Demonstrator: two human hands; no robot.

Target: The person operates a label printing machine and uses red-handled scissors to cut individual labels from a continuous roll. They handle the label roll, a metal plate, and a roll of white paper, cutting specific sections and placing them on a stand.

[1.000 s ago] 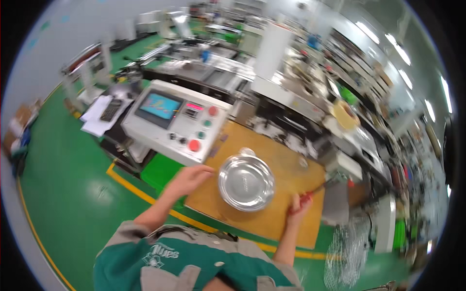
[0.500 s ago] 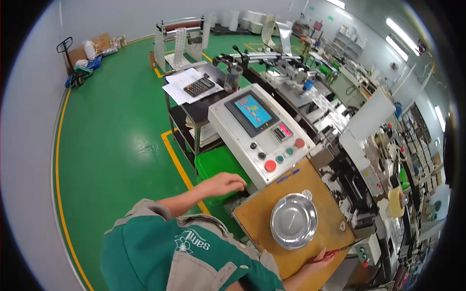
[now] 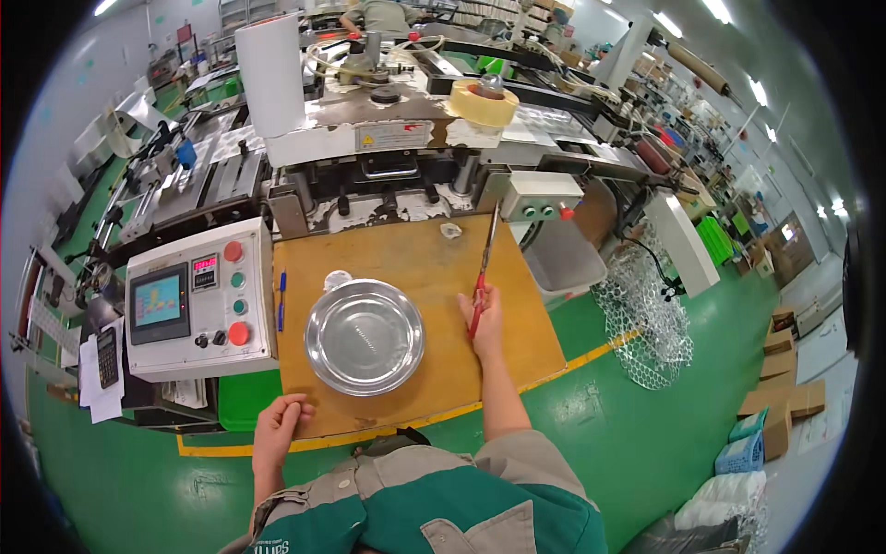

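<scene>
My right hand point(image 3: 485, 323) grips the red handles of a pair of scissors point(image 3: 484, 260). Their long blades point away from me over the right part of a brown work board point(image 3: 434, 360). At the board's near left corner is my left hand point(image 3: 281, 428), its fingers curled in with nothing visible in them. Between the hands, left of centre on the board, stands a round shiny metal bowl point(image 3: 364, 338). A small clear round piece point(image 3: 337, 280) lies against its far rim. Left of the bowl is a blue pen point(image 3: 281, 300).
A control panel point(image 3: 198, 305) with screen and buttons flanks the board on the left. Beyond it stands a press machine point(image 3: 388, 138) bearing a tape roll point(image 3: 484, 102). On the right are a button box point(image 3: 543, 198), a grey bin point(image 3: 565, 254) and a heap of perforated film point(image 3: 646, 323).
My view has swung right to face the board and press. The scissors, formerly low at the board's right side, now point away from me. My left hand is now by the board's near left corner.
</scene>
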